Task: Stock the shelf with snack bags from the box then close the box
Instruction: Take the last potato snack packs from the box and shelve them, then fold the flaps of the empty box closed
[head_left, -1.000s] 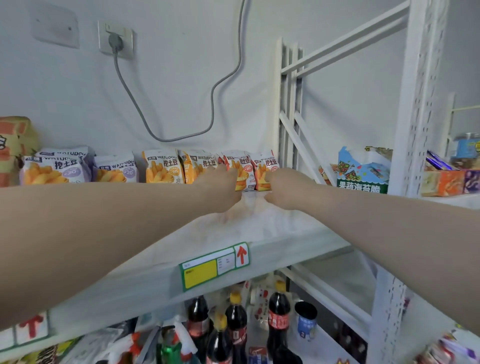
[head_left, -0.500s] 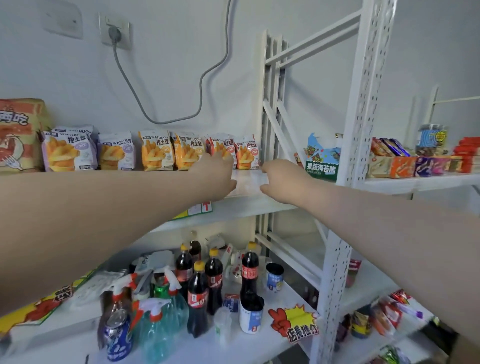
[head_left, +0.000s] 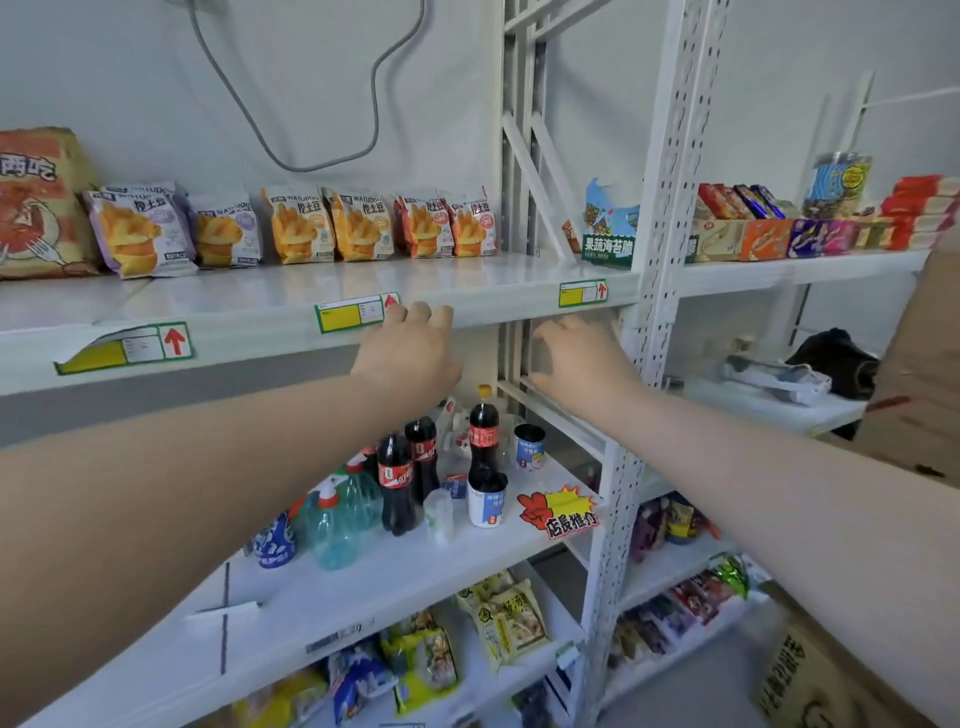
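Grey power cable loops down white wall. Several dark cola bottles with red labels upright, clustered. Translucent teal spray bottles just left of them. White-and-blue paper cup on their right, near red-and-yellow starburst promo sign.

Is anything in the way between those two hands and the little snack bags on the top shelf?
Nothing visible does. The left hand and the right hand hover open and empty near the front edge of the shelf, and only bare board lies between that edge and the snack bags at the back.
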